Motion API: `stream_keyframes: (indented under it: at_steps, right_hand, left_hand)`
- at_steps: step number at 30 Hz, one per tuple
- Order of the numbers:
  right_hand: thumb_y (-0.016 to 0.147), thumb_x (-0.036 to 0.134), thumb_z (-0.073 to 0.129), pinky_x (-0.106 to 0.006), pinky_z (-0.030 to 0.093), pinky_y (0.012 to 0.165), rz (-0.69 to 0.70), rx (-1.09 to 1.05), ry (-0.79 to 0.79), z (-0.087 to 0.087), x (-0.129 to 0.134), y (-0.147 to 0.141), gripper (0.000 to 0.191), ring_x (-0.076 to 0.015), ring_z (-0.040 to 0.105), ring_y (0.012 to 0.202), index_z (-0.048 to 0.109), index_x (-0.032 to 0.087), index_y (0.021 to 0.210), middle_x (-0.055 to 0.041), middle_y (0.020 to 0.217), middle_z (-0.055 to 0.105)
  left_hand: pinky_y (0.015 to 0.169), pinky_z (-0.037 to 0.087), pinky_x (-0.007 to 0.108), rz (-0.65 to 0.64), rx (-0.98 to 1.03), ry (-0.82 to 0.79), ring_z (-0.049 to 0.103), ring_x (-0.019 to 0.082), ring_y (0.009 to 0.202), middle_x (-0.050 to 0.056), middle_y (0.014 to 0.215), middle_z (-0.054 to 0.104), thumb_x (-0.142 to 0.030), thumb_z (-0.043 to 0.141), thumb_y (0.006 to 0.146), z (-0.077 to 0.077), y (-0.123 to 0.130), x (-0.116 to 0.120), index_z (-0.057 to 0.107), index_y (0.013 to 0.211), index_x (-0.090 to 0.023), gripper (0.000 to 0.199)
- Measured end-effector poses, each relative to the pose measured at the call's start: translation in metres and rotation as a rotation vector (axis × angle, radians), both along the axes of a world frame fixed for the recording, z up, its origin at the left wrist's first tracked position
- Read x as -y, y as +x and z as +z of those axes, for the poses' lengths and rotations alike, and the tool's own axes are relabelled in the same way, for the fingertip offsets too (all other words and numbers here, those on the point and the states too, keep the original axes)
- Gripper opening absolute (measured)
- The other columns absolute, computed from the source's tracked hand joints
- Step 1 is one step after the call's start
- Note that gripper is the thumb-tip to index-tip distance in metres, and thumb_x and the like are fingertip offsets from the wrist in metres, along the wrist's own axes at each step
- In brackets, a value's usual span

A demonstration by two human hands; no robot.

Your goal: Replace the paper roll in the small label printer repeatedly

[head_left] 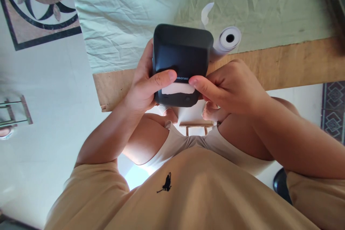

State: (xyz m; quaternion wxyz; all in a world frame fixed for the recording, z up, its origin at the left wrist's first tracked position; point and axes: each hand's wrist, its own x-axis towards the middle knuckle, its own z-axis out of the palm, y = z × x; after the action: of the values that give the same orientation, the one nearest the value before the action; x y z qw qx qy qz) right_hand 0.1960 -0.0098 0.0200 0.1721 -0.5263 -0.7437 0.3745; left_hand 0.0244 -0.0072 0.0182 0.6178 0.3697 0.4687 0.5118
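Note:
A small black label printer (183,52) with rounded corners is held up between both hands, over the near edge of the table. My left hand (144,84) grips its left side, thumb lying across the front next to the white lettering. My right hand (231,86) is closed at the lower right corner, its thumb pressed by the lettering and its other fingers curled, partly hidden. White paper (178,88) shows in the slot below the thumbs. Just beyond the printer's right side lies a white paper roll (228,39) with a dark core.
A pale green cloth (121,18) covers most of the wooden table (291,59). A curled paper scrap (207,13) rests on the cloth behind the printer. At the far right is a dark object's edge (330,0). A metal-legged item (17,111) stands on the floor to the left.

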Motion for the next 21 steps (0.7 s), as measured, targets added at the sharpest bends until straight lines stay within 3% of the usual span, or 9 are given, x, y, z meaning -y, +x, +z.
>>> stream_keyframes:
  at_steps: [8,17,19,21]
  right_hand:
    - [0.090,0.062,0.045,-0.022,0.019,0.041,-0.020,-0.021,-0.042,0.0028,-0.0002,-0.0007,0.070,-0.0008,0.028,0.036,0.043,0.012,0.042,0.0018,0.035,0.031]
    - [0.088,0.065,0.046,-0.023,0.018,0.039,-0.048,-0.001,-0.035,0.0011,-0.0013,-0.0026,0.069,-0.0018,0.029,0.035,0.043,0.013,0.043,0.0016,0.036,0.033]
    - [0.089,0.066,0.043,-0.023,0.020,0.041,-0.040,0.007,-0.053,0.0020,-0.0019,-0.0024,0.070,-0.0020,0.030,0.036,0.044,0.013,0.044,0.0014,0.037,0.034]
    - [0.090,0.068,0.039,-0.023,0.022,0.043,-0.041,0.032,-0.083,0.0024,-0.0026,-0.0022,0.071,-0.0025,0.033,0.037,0.047,0.013,0.046,0.0007,0.039,0.038]
  left_hand:
    - [0.073,0.051,0.039,0.040,-0.030,-0.035,0.068,0.031,0.088,0.003,0.072,0.056,-0.038,0.068,0.062,0.0024,0.0051,0.0013,0.059,0.092,-0.029,0.032]
    - [0.064,0.050,0.036,0.027,0.013,0.002,0.068,0.025,0.074,0.001,0.069,0.056,-0.033,0.067,0.066,-0.0009,0.0031,0.0006,0.059,0.094,-0.028,0.030]
    - [0.068,0.052,0.039,0.020,0.046,0.031,0.070,0.027,0.083,0.002,0.072,0.060,-0.039,0.069,0.067,-0.0034,0.0041,-0.0001,0.060,0.095,-0.027,0.032]
    - [0.078,0.054,0.043,0.013,0.097,0.063,0.067,0.032,0.104,0.003,0.079,0.066,-0.049,0.070,0.067,-0.0064,0.0050,-0.0009,0.061,0.097,-0.027,0.038]
